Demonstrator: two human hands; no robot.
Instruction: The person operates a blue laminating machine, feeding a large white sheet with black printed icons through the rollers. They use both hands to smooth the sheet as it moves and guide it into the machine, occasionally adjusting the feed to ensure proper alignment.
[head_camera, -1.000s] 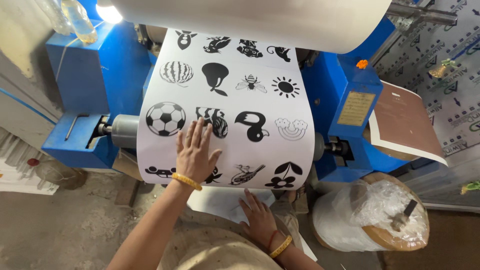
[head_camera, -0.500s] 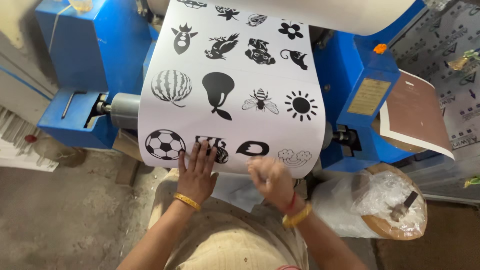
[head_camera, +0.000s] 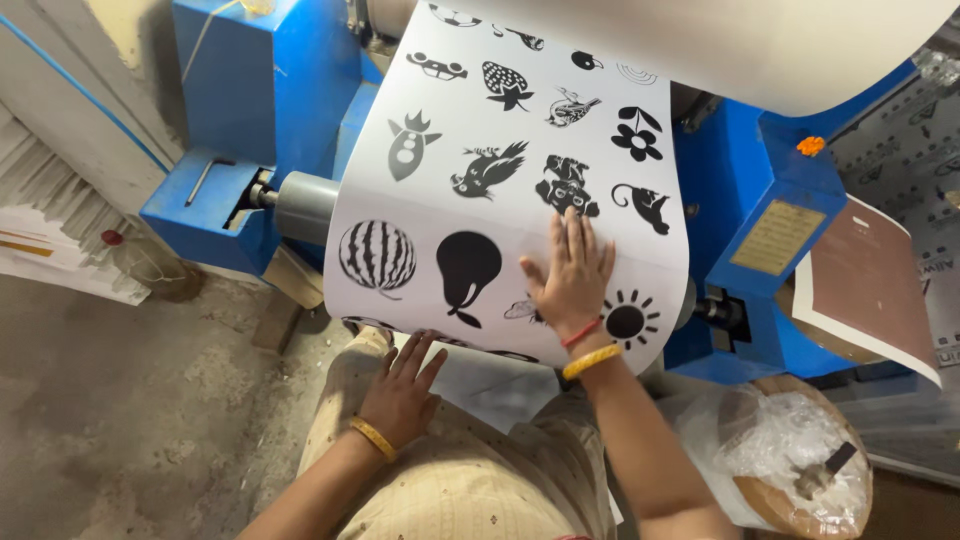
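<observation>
white paper printed with black silhouette pictures (head_camera: 480, 190) hangs in a wide sheet from a large pale roll (head_camera: 760, 40) at the top, draped down over a grey metal roller (head_camera: 305, 205) held in the blue steel machine frame (head_camera: 760, 190). the sheet curves over that roller and ends just above the person's lap, which is why its lower edge can be reached from a seat below it.

the right hand (head_camera: 570, 275) lies flat on the sheet near its lower right, beside a black sun shape and just right of a black pear shape, fingers straight and slightly spread, palm pressed to the paper as if to keep it smooth against the roller. a red thread and a yellow bangle (head_camera: 590, 362) sit at its wrist.

the left hand (head_camera: 400, 395) is under the lower edge of the sheet, open, fingers apart and pointing up towards the paper; whether the tips touch it cannot be told. it grips nothing.

a brown disc wrapped in clear plastic (head_camera: 800, 460) rests on the floor to the right, well apart from both hands.
</observation>
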